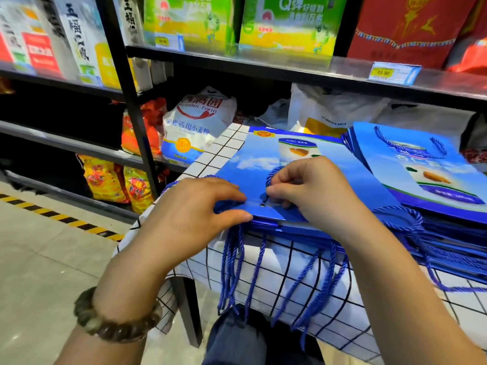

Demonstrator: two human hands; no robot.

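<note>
I note the right hand [308,191] pinching the cord [272,172] at the hole [262,205], and the left hand [200,206] pinching the bag [253,159] edge. Risk: a skewed pull tears the paper, or the cord slips out.

Black metal shelves [263,60] hold food bags [195,127]. The floor [39,259] is pale tile with a yellow and black stripe [60,218]. A checked cloth [226,143] covers the table [189,312].
</note>
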